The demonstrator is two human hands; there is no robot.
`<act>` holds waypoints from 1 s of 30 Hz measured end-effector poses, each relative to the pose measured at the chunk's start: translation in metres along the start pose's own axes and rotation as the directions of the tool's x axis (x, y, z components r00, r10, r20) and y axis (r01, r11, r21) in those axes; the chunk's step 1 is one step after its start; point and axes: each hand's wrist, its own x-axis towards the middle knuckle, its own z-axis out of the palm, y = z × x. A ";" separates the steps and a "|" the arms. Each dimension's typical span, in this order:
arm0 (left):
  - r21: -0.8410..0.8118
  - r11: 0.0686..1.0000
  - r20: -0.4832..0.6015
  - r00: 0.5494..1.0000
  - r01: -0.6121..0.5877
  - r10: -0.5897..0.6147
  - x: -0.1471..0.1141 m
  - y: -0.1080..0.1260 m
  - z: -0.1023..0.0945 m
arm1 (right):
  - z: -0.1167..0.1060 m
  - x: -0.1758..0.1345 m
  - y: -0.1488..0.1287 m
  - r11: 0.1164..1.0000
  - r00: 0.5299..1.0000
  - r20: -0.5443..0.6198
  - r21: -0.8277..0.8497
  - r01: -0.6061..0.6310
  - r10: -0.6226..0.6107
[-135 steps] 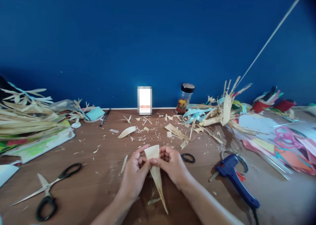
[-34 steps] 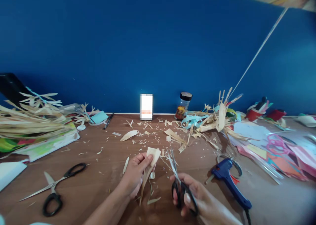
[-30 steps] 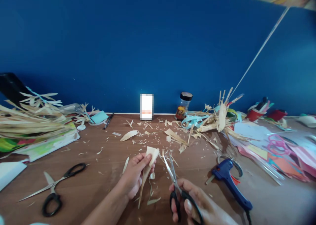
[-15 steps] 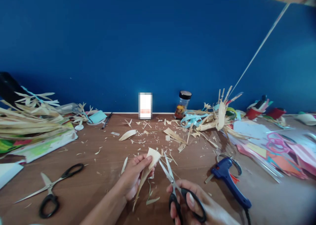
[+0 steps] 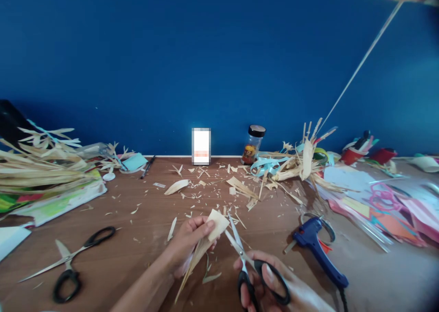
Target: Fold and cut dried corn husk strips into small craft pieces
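Note:
My left hand [image 5: 194,239] pinches a pale piece of dried husk [image 5: 218,224] between thumb and fingers. Its broad end points up and right, and a narrow tail hangs down past the palm. My right hand [image 5: 270,280] has its fingers in the black handles of a pair of scissors [image 5: 243,253]. The scissor blades are parted, with their tips close to the right edge of the husk piece. Whether a blade touches it I cannot tell. Small husk scraps [image 5: 195,195] lie scattered beyond both hands.
A second pair of scissors [image 5: 68,258] lies spread at left. At right rests a blue glue gun [image 5: 318,248]. Dried husks [image 5: 41,168] pile up at far left. A lidded jar [image 5: 253,145] leans near the blue wall, beside light-blue ribbon [image 5: 269,166]. Coloured papers [image 5: 387,216] cover the far right.
The husk piece has moved slightly right and down and tilted further right in my left hand. The scissors have shifted a little to the right, blades still apart.

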 end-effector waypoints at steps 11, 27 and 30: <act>0.115 0.989 0.034 0.994 0.098 -0.102 -0.004 0.000 0.003 | -0.004 0.001 0.005 0.999 1.000 0.018 0.031 0.010 -0.011; 0.202 0.974 0.004 0.994 0.107 -0.110 -0.002 -0.002 0.001 | 0.019 -0.001 0.001 0.987 0.946 -0.321 0.158 0.000 0.052; 0.234 0.967 0.011 0.994 0.102 -0.107 -0.002 -0.003 0.000 | 0.027 -0.003 -0.001 0.988 0.909 -0.414 0.152 0.023 0.043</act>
